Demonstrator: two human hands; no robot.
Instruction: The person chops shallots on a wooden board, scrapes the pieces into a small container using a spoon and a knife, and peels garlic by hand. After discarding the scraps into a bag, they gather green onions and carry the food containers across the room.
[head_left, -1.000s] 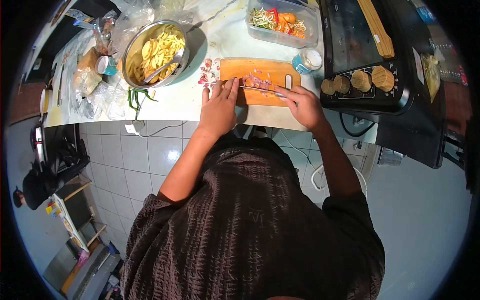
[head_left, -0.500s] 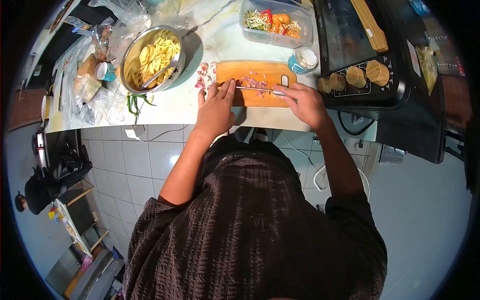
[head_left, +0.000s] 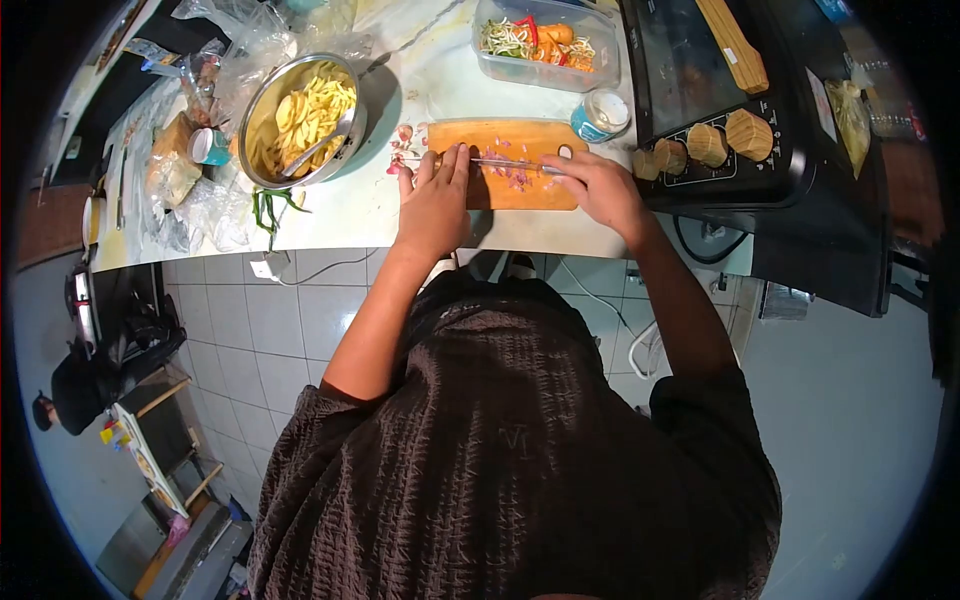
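Note:
A wooden cutting board [head_left: 530, 195] lies near the table's front edge, with chopped reddish-purple pieces [head_left: 515, 178] scattered over it. My right hand [head_left: 603, 192] is closed round the handle of a knife [head_left: 510, 163], whose blade points left across the board. At the board's left side my left hand [head_left: 437, 197] rests with its fingers stretched out, their tips by the knife's tip. Bits of reddish peel [head_left: 402, 142] lie left of the board.
A metal bowl [head_left: 255, 150] of yellow slices stands at the left, green chillies [head_left: 268, 205] below it. Behind the board are a plastic container [head_left: 505, 70] of vegetables and a jar [head_left: 600, 116]. A black oven [head_left: 790, 190] stands right. Another person [head_left: 75, 390] is far left.
The knife has moved up slightly on the board, and its blade now slants a little. Both hands have shifted up slightly with it. The view has also moved a little.

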